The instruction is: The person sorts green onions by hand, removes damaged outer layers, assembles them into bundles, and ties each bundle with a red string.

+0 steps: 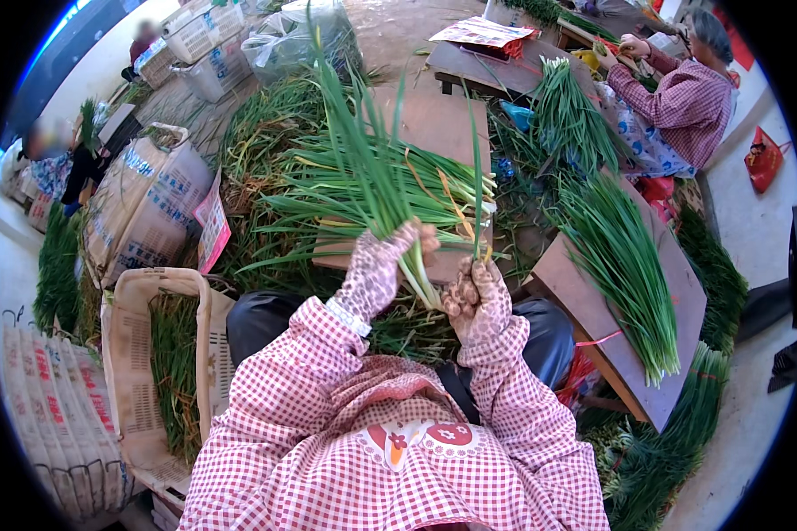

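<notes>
My left hand (381,261), in a soiled spotted glove, is closed around a bunch of garlic chives (383,190). Their pale stem ends point down toward my right hand, and the green leaves rise away from me. My right hand (476,299), gloved too, pinches a single chive blade (476,168) that stands nearly upright. Just beyond both hands, a loose heap of chives (434,177) lies across a brown board (438,115), with a few yellowed leaves among it.
Cut leaves (274,124) litter the floor left of the board. A plastic basket (217,345) of greens stands at my left, a larger basket (155,203) behind it. At right, a trimmed bundle (624,274) rests on a small table (549,283). Another person (682,97) handles greens at far right.
</notes>
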`<state>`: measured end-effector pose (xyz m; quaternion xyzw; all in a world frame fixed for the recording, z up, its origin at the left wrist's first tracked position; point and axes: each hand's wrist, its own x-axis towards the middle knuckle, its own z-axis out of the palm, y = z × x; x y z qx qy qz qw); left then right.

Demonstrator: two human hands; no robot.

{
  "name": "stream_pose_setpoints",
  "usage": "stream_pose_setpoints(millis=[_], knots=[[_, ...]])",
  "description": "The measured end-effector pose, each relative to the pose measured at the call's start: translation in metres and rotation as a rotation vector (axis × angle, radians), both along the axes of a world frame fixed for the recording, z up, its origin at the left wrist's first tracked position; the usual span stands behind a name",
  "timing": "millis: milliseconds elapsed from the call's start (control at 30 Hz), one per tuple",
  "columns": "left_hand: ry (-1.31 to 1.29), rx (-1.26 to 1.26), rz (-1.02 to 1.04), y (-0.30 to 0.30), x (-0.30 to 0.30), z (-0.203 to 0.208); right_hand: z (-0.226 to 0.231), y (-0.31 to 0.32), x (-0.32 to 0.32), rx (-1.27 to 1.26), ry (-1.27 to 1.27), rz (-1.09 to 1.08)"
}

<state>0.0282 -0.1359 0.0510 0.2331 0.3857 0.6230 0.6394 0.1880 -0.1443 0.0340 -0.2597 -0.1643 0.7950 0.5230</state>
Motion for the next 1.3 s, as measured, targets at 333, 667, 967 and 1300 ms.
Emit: stream_pose_setpoints(millis=[333, 667, 967, 1300], knots=[[0.137, 0.12, 0.179, 0.039, -0.09, 0.046, -0.068, -0.045, 0.051, 0.751, -1.661, 1.306], [-0.376, -0.188, -0.176, -0.011, -0.01, -0.095, -0.044, 0.014, -0.005, 0.055, -0.871, 0.796], [-0.302, -0.331, -0.148, -0.057, -0.021, -0.104, -0.082, 0.008, -0.002, -0.256, -0.681, 0.705], [-0.01, -0.458, -0.067, -0.058, -0.017, -0.092, -0.078, 0.017, 0.011, -0.223, -0.753, 0.729]])
